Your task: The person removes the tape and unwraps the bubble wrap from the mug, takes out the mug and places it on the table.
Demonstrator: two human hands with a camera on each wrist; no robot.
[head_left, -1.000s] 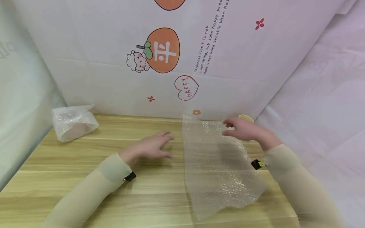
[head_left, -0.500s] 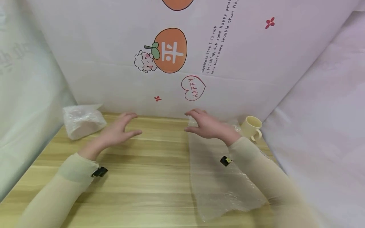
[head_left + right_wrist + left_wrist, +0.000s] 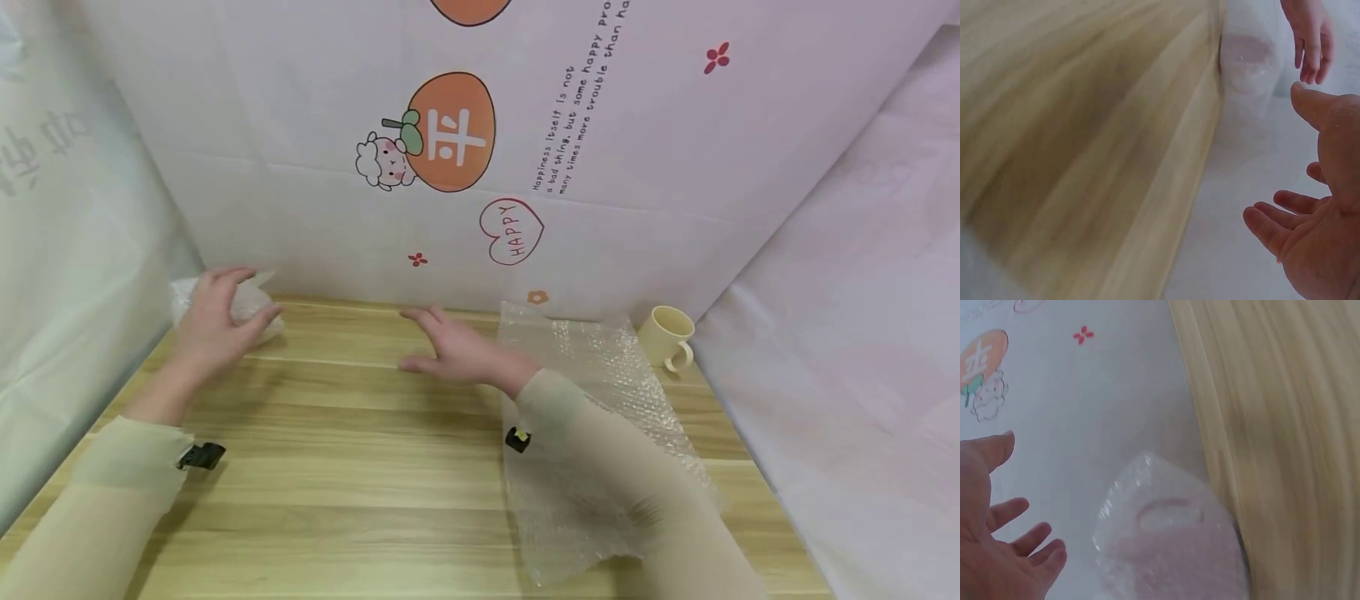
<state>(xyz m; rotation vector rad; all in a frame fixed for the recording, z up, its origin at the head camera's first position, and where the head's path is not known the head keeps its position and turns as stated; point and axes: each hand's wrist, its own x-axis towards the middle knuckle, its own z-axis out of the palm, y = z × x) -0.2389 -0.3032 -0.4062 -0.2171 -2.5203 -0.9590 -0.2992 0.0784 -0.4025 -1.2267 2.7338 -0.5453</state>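
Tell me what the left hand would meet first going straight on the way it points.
Probably the wrapped bundle, which shows partly behind the left hand in the head view; depth is unclear, so the hand might pass above it toward the printed backdrop.

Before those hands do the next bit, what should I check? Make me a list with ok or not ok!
1. Left hand gripping the wrapped bundle: not ok; the left wrist view shows a gap between them.
2. Right hand free: ok, it holds nothing.
3. Bubble wrap sheet spread out on the table: ok.
4. Right sleeve clear of the sheet: cannot tell; it crosses over it in the head view.
5. Yellow cup upright: ok, beside the sheet.
6. What's inside the bundle: cannot tell; something pinkish shows through.
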